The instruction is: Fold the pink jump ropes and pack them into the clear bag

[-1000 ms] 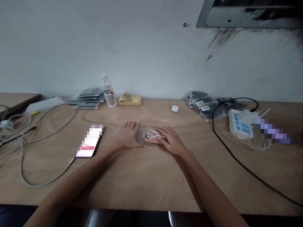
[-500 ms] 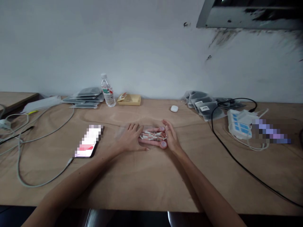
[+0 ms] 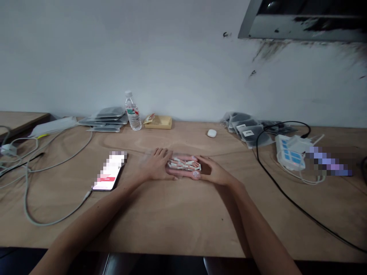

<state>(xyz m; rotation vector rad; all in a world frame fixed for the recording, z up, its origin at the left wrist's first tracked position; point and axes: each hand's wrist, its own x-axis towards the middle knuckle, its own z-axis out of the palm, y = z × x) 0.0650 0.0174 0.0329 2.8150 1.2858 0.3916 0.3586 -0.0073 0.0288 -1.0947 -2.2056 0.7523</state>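
A heap of small red-and-white pieces [image 3: 184,164] lies in a clear plastic bag [image 3: 146,159] on the wooden table [image 3: 177,214]. My left hand [image 3: 156,165] rests flat on the bag just left of the heap, fingers stretched out. My right hand [image 3: 215,172] stands on its edge at the heap's right side. Its thumb and fingers reach along the near and far sides of the heap and clasp it.
A phone [image 3: 110,174] on a grey cable lies left of my hands. At the back are a water bottle [image 3: 132,112], stacked grey pouches [image 3: 104,119], a small box [image 3: 159,122], a white earbud case [image 3: 211,133] and more pouches [image 3: 248,130]. A power strip [image 3: 289,152] with a black cable is at right.
My right hand has turned from lying flat over the heap to standing on edge and closing around it. The heap has been pushed left towards my left hand, which stayed put.
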